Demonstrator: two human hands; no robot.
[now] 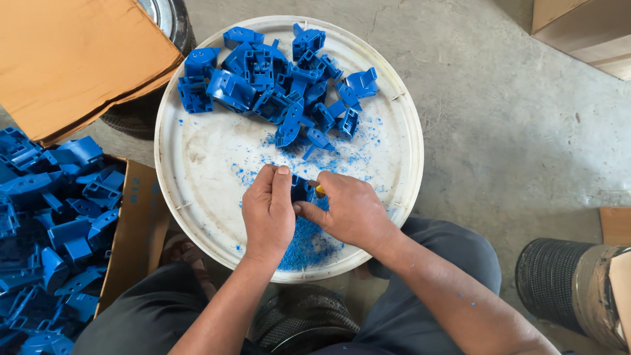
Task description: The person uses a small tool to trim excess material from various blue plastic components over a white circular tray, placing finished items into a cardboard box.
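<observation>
My left hand [268,210] is closed around a small blue plastic part [301,189], which shows only between my two hands. My right hand [347,209] presses against that part and grips a small tool with a yellow handle [319,189], mostly hidden by the fingers. Both hands hover over the near side of a round white tray [197,151]. Blue plastic shavings [303,242] lie heaped on the tray under my hands. A pile of several blue moulded parts [276,85] sits at the tray's far side.
A cardboard box [135,223] at the left is full of more blue parts [46,223]. A brown cardboard flap [72,59] covers the top left corner over a tyre. A black ribbed cylinder [559,283] stands at the lower right. Another box [585,26] sits top right on the concrete floor.
</observation>
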